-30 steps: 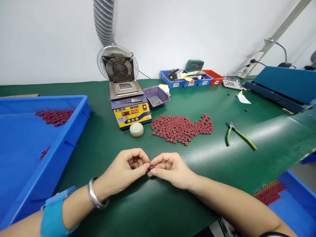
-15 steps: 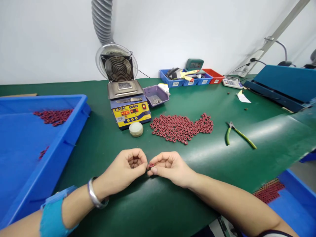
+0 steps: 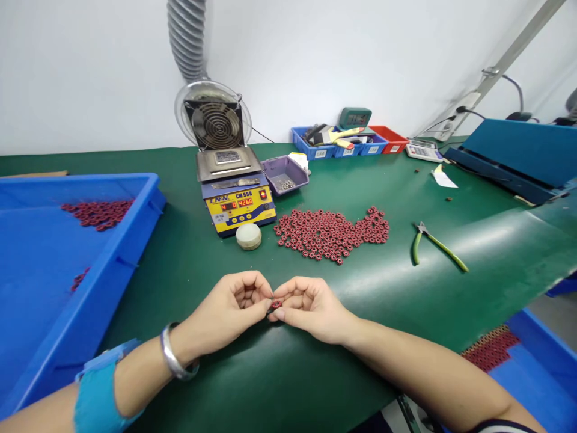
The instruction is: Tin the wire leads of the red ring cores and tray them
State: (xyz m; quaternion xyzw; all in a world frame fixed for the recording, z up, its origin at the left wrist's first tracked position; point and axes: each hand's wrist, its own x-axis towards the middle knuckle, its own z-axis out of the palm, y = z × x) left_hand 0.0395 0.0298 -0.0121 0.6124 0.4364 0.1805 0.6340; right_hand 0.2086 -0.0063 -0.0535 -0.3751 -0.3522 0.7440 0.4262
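The red ring (image 3: 276,305) is in between the two hands, just above the green table (image 3: 369,300). The right hand (image 3: 315,310) is nearly closed and holds the ring by its thumb and fingertips. Its other fingers are curled in. The left hand (image 3: 225,310) is nearly closed too, with its thumb tip right at the ring's left edge. I cannot tell if that hand pinches the ring or some tiny thing next to it. A shiny bangle (image 3: 174,355) is on the left wrist, and a blue band (image 3: 97,397) is higher up that arm.

Past the hands, a big flat patch of rings (image 3: 324,231) lies on the table. Near the left end of the patch is a round white pot (image 3: 248,236), just in front of a yellow and blue machine (image 3: 243,211). A fan (image 3: 219,125) stands at the back of the machine, under a gray hose (image 3: 187,36). A purple tray (image 3: 285,166) sits beside it. Green-handled cutters (image 3: 417,249) lie open on the right. A large blue bin (image 3: 45,258) on the left has rings in it.
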